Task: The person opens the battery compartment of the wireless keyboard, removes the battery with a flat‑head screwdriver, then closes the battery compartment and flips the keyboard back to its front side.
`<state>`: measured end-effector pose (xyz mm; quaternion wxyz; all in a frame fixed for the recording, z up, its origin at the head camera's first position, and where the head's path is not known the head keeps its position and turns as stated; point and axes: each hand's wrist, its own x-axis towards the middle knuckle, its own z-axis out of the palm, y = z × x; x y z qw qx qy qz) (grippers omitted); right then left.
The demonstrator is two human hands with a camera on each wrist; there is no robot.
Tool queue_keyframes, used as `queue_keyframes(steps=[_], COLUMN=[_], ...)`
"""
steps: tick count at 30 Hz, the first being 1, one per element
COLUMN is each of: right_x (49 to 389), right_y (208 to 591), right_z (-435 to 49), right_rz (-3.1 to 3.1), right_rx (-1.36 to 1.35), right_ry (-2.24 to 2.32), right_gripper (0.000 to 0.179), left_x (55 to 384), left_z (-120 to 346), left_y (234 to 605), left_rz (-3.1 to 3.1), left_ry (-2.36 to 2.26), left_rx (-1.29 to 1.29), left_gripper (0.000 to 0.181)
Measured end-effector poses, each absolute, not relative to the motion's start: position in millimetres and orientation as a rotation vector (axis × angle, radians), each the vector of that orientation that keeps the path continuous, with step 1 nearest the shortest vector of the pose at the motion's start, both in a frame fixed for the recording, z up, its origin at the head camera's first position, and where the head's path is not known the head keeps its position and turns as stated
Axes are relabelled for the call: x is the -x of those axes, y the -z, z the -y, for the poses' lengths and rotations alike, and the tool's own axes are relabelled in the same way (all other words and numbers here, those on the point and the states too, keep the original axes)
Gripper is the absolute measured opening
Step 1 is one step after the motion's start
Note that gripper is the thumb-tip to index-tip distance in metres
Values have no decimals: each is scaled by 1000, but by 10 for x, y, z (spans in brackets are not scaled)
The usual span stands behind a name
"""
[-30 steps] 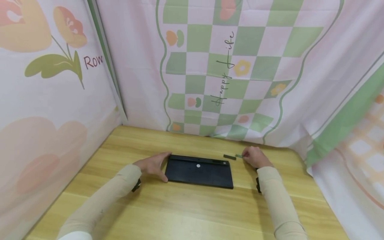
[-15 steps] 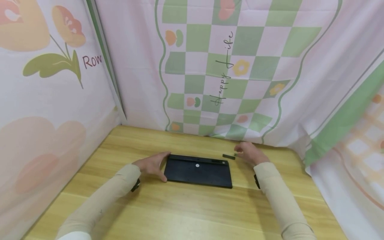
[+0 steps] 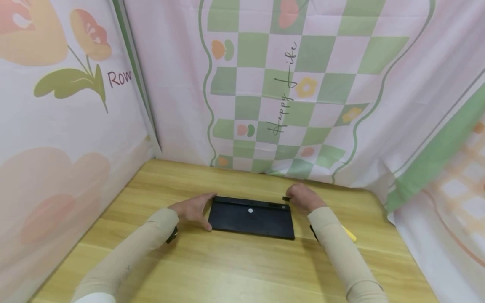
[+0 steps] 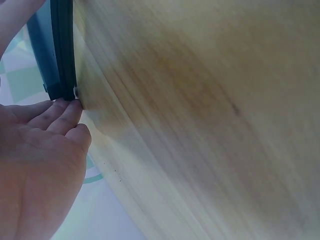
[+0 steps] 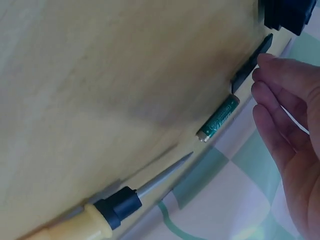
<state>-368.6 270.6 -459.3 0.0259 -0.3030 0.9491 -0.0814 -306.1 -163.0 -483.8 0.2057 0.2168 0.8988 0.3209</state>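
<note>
A black keyboard [image 3: 251, 221] lies underside up on the table, its thicker ridge at the far side. My left hand [image 3: 193, 211] holds its left end, thumb on the near corner and fingers on the far corner; the left wrist view shows those fingertips against the keyboard [image 4: 62, 50]. Beyond the keyboard's right end, my right hand [image 3: 304, 197] is at a small black battery cover [image 3: 286, 198], partly hiding it. In the right wrist view the fingers are loosely bent beside the cover [image 5: 250, 64], which lies on the table. A green battery [image 5: 218, 118] lies end to end with it.
A screwdriver [image 5: 117, 207] with a yellow handle lies to the right of the battery; in the head view its handle [image 3: 349, 234] shows beside my right sleeve. A patterned curtain [image 3: 280, 105] hangs along the table's back edge.
My right hand has let go of the green battery and moved left to the black cover. The screwdriver's yellow handle now shows beside the sleeve. My left hand stays on the keyboard.
</note>
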Motion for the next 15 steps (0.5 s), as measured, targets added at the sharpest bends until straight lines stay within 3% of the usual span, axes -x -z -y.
queue_keyframes(steps=[15], right_x=[3708], right_y=[4655], right_z=[-2733], right_rz=[-2954], right_rx=[870], right_ry=[421], right_gripper=[19], left_x=[3061], left_z=[1640], left_y=[4826], left_rz=[-2505], left_ry=[-884], left_rx=[-616], left_gripper=[131])
